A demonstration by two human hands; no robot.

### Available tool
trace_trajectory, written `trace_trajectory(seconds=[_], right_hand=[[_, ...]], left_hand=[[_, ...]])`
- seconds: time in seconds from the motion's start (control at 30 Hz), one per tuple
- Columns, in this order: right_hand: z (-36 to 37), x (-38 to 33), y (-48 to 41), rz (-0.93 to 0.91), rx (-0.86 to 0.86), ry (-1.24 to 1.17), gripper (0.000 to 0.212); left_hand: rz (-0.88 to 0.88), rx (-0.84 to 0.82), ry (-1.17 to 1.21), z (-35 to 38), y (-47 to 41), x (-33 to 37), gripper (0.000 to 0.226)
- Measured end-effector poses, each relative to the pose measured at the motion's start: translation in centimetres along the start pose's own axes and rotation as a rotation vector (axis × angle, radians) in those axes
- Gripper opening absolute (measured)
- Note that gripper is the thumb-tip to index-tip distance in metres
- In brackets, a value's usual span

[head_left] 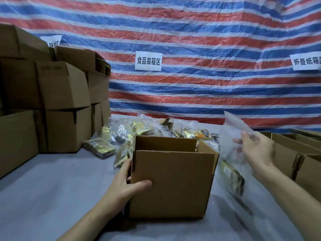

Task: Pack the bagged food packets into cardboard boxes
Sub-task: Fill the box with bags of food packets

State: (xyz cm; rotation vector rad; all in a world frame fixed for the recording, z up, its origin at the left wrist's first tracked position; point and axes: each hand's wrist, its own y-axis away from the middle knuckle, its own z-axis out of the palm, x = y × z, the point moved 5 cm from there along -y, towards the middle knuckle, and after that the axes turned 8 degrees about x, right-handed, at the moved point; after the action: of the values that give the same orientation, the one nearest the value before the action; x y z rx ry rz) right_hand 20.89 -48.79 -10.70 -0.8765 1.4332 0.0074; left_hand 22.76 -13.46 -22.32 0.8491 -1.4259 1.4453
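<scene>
One clear bagged packet [232,173], long axis near vertical, hanging just right of open cardboard box [173,181]; right hand [257,150] pinched on its upper film, nearer; left hand [126,185] clasping box corner on table [52,188].

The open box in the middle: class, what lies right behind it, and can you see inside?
Behind the open box lies a pile of bagged packets on the table. Its near wall hides the inside.
</scene>
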Motion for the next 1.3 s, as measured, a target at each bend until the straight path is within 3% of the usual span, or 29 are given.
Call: trace_trajectory(seconds=[0.3,0.43,0.6,0.73,0.87,1.3], right_hand=[[-2.8,-6.4,0.3,0.216,-0.17,-0.335,0.026],[-4.3,-9.0,-0.1,0.192,-0.138,-0.445,0.026],[-5.2,-12.2,-0.5,0.102,-0.112,-0.548,0.026],[-4.7,-14.8,-0.3,0.036,-0.118,-0.611,0.029],[-3.4,-16.9,0.7,0.018,-0.167,-0.658,0.028],[4.0,-16.0,5.4,0.102,-0.367,-0.679,0.031]], left_hand=[[0.024,-0.024,-0.023,0.1,0.4,0.6,0.088],[0.001,-0.05,0.017,0.1,0.6,0.7,0.088],[-0.056,-0.122,0.088,0.7,1.1,0.5,0.103],[-0.077,-0.181,0.122,1.3,1.5,0.4,0.096],[-0.066,-0.197,0.129,1.4,1.5,0.4,0.079],[-0.087,-0.173,0.092,1.1,1.3,-0.1,0.083]])
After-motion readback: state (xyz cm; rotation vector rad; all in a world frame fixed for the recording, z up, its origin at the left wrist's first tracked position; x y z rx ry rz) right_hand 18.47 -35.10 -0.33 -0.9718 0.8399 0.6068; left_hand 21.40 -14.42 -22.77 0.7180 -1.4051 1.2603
